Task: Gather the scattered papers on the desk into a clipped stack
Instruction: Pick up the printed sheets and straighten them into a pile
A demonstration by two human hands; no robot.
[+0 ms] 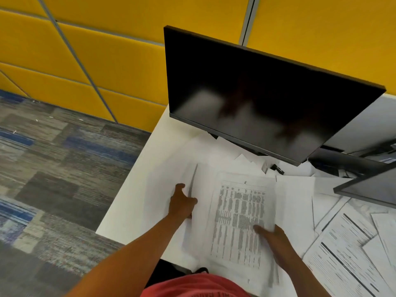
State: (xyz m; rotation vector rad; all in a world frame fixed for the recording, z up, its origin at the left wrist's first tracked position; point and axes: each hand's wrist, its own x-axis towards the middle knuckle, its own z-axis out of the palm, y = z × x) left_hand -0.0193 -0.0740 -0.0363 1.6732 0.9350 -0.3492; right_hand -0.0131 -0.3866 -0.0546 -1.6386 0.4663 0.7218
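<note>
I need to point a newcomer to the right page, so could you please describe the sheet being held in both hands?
Start at the big dark monitor on the white desk. In front of it the left hand and right hand hold a sheet. Unlike the mostly blank pages around it, it carries a dense table of grey columns.

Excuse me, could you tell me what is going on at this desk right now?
A person is gathering white printed paper sheets into a stack on the white desk. The left hand grips the stack's left edge, and the right hand holds its right side, thumb on the top sheet. More loose printed sheets lie scattered to the right, below a black monitor. No clip is on the stack yet.
</note>
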